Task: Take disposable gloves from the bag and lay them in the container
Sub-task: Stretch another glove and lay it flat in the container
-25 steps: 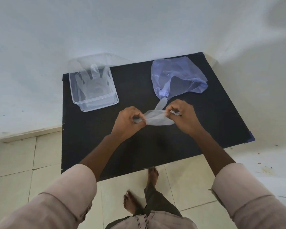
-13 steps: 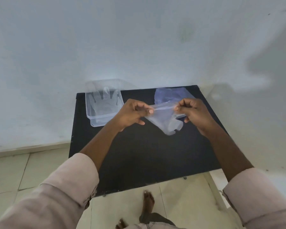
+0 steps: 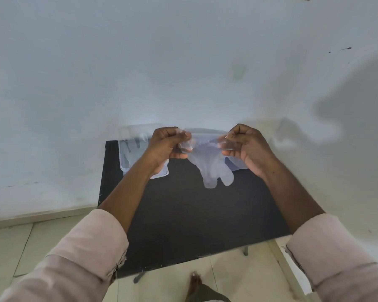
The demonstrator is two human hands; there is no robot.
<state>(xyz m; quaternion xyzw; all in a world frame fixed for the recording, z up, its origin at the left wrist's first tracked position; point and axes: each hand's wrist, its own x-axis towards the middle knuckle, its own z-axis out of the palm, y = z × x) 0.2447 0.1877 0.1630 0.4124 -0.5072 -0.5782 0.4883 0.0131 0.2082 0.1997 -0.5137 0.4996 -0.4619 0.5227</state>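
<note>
A clear disposable glove (image 3: 213, 168) hangs fingers-down in the air above the black table (image 3: 194, 214). My left hand (image 3: 165, 147) pinches one side of its cuff and my right hand (image 3: 247, 147) pinches the other, stretching the cuff wide. Behind my left hand stands the clear plastic container (image 3: 127, 158) at the table's back left, with at least one glove lying in it. The bluish plastic bag (image 3: 236, 164) lies at the back right, mostly hidden by my right hand and the held glove.
A white wall rises right behind the table. Pale floor tiles surround it, and my bare foot (image 3: 194, 282) shows below the table's front edge. A table leg (image 3: 245, 250) sticks out at the front right.
Both hands have lifted the glove off the table and pulled its cuff apart; it now hangs fingers-down. The camera has tilted upward, showing more wall.
</note>
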